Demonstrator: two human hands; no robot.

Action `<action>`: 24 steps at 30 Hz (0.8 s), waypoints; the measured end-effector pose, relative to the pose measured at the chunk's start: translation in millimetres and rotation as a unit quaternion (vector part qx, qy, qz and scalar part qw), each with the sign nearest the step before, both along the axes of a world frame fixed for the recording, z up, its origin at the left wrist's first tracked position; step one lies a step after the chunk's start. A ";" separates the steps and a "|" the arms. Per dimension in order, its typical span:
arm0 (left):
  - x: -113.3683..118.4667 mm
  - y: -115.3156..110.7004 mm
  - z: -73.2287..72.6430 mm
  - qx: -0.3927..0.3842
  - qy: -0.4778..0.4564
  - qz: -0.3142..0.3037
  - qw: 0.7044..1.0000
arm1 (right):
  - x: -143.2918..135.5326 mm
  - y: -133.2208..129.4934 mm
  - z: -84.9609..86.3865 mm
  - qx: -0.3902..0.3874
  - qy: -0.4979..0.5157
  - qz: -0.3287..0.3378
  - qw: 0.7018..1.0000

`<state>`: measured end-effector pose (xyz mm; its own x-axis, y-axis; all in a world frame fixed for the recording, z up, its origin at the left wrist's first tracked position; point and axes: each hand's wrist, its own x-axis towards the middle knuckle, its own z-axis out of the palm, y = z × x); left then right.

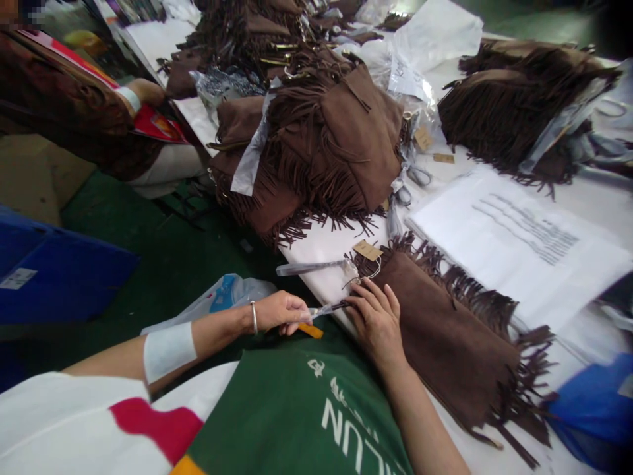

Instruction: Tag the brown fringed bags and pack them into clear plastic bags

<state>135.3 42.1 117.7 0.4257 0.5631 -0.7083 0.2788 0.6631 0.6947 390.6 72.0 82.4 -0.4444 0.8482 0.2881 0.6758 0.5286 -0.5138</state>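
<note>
My left hand (285, 313) is closed in a pinch on one end of a clear plastic sleeve (321, 311). An orange strip (310, 330) sticks out below those fingers; I cannot make out what it belongs to. At the sleeve's other end a thin dark strap (340, 305) runs under the fingers of my right hand (378, 323), which grip it at the table edge. Beside that hand a brown fringed bag (445, 330) lies flat on the white table. Its tan tag (367, 250) hangs by a string, and a plastic-wrapped strap (311, 268) juts over the edge.
A heap of brown fringed bags (346, 132) covers the table's far part, with more bags (509, 99) at right. Printed white plastic bags (524, 231) are stacked nearby. A co-worker's arm (143, 92) is at upper left. Blue bins (59, 270) stand on the floor.
</note>
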 end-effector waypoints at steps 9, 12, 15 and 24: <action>-38.5 -8.5 -27.7 0.042 0.098 -0.016 0.994 | -5.0 -9.2 -2.4 -0.026 0.010 0.015 1.000; -87.8 -18.8 -29.4 0.038 0.252 0.050 0.966 | 1.0 -5.2 -6.3 -0.018 0.023 -0.008 1.000; -112.0 -31.6 -9.8 0.056 0.255 0.086 0.961 | 3.9 -1.0 -7.7 -0.013 0.034 -0.015 0.999; 28.4 -15.4 29.1 0.198 0.072 0.046 0.976 | 2.8 -38.6 33.9 -0.232 0.286 -0.069 0.927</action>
<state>163.7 26.6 146.7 0.2725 0.8368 -0.4750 0.3435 0.3765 0.8604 393.5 33.4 116.2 -0.2084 0.9775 0.0337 0.2674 0.0901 -0.9594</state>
